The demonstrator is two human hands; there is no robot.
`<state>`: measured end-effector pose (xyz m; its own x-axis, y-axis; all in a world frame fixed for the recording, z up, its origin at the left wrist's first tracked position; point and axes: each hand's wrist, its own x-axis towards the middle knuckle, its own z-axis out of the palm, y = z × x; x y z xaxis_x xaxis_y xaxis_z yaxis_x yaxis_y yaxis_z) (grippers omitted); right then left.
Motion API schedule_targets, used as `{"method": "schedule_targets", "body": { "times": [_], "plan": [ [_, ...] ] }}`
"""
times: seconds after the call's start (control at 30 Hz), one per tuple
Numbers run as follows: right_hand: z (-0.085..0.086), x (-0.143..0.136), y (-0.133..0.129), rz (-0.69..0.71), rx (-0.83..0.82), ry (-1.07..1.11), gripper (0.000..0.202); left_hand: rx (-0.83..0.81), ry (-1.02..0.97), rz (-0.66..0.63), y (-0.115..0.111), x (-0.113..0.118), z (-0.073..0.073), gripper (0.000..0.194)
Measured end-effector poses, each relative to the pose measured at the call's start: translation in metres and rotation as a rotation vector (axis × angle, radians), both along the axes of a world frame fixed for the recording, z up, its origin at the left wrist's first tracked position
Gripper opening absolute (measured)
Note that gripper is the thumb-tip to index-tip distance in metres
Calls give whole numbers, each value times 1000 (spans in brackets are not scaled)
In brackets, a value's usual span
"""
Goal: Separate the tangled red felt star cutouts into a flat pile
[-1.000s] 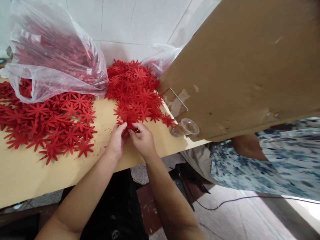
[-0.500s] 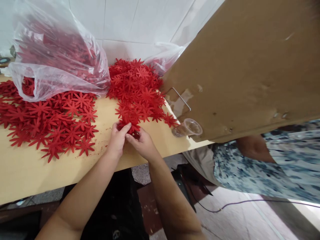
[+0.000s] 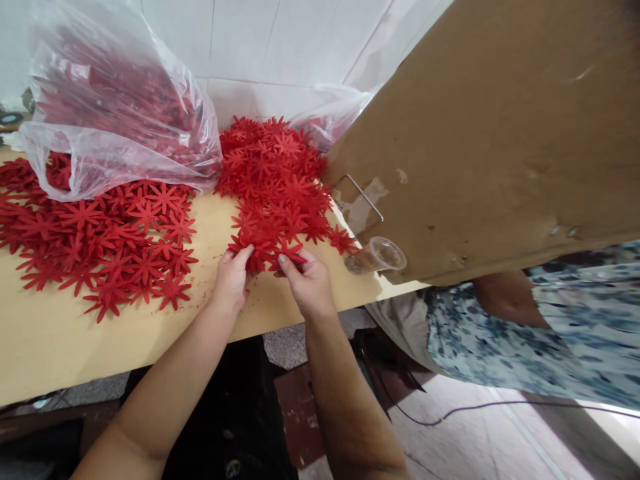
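Observation:
My left hand (image 3: 233, 275) is closed, thumb and fingers pinching a red flower cutout (image 3: 255, 256) with narrow petals. Just right of it, my right hand (image 3: 307, 283) grips another red flower cutout (image 3: 291, 253) between thumb and fingers. Both hands are at the near end of a heap of red flower cutouts (image 3: 275, 170). Some fingertips are hidden beneath the petals, and I cannot tell how many layers each hand holds. Off to the left spreads a second pile of the same red cutouts (image 3: 105, 240).
A clear plastic bag (image 3: 125, 140) full of red cutouts stands on the table (image 3: 165, 347). At right a large brown board (image 3: 480, 133) leans beside a transparent plastic cup (image 3: 380, 255) lying tilted. Behind the board, a person in patterned clothing (image 3: 490, 333) is partly visible.
My hands have moved apart, the right one shifting rightward with a red flower cutout in its fingers. The left hand has moved slightly left, still pinching a cutout.

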<state>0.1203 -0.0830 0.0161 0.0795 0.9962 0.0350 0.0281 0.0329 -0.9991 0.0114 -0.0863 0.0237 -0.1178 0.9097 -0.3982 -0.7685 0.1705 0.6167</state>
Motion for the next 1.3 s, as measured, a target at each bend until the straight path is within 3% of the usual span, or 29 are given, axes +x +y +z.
{"method": "schedule_targets", "body": {
  "times": [0.4, 0.63, 0.9, 1.03, 1.3],
  "plan": [
    [3, 22, 14, -153, 18, -188, 47, -74, -25, 17, 2, -1, -1, 6],
    [4, 29, 25, 78, -57, 19, 36, -78, -2, -10, 1, -2, -1, 9],
    [11, 34, 44, 80, -161, 178, 31, -70, 2, -24, 0, -1, -3, 11],
    [16, 39, 58, 5, -156, 184, 25, -82, -2, -29, 0, -1, -3, 12],
    [17, 41, 87, -231, -105, 88, 33, -50, 3, -49, 1, 0, -5, 12]
  ]
}}
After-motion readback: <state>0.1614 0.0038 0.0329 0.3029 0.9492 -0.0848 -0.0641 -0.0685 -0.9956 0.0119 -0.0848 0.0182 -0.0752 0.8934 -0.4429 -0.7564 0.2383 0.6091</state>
